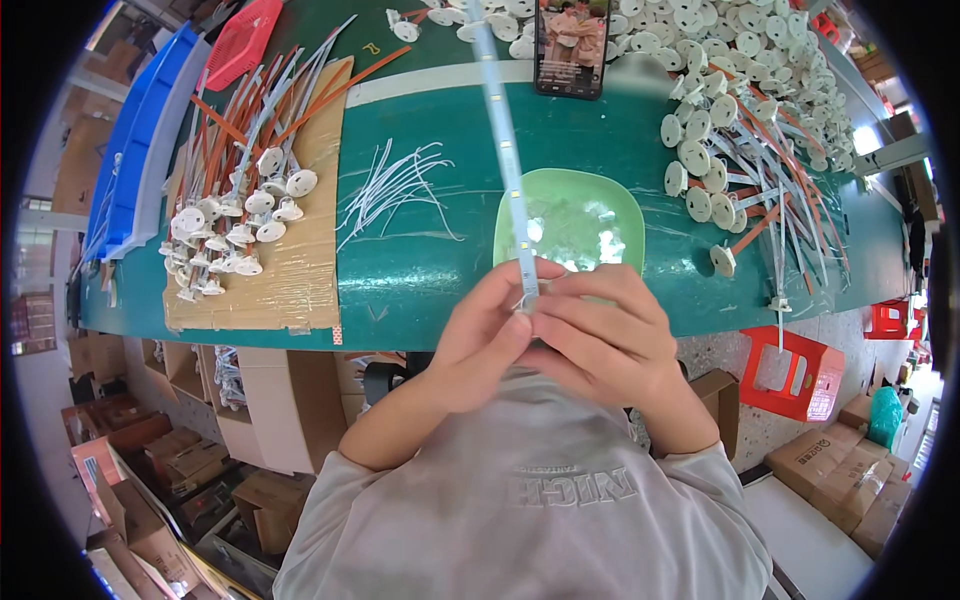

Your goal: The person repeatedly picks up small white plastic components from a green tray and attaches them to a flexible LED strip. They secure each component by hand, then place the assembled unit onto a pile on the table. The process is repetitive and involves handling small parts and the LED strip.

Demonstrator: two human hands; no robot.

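Note:
A white LED strip (507, 150) with small yellow chips runs from the top of the view down to my hands. My left hand (487, 335) is closed, its thumb and fingers pinching the strip's lower end. Against the same end, my right hand (608, 335) is closed with its fingers bent together. A thin white loop shows between the fingertips; its far part is hidden. Just beyond my hands sits a light green square dish (570, 215) with shiny contents too blurred to name. Left of it lies a loose bunch of thin white ties (395, 195).
On the left, cardboard (290, 290) carries white round lamp-holder-like pieces (215, 240) with orange and white strips. A blue tray (140, 140) and a red basket (240, 45) stand behind. A phone (570, 50) leans at the back. Many white round pieces (750, 40) are heaped at right.

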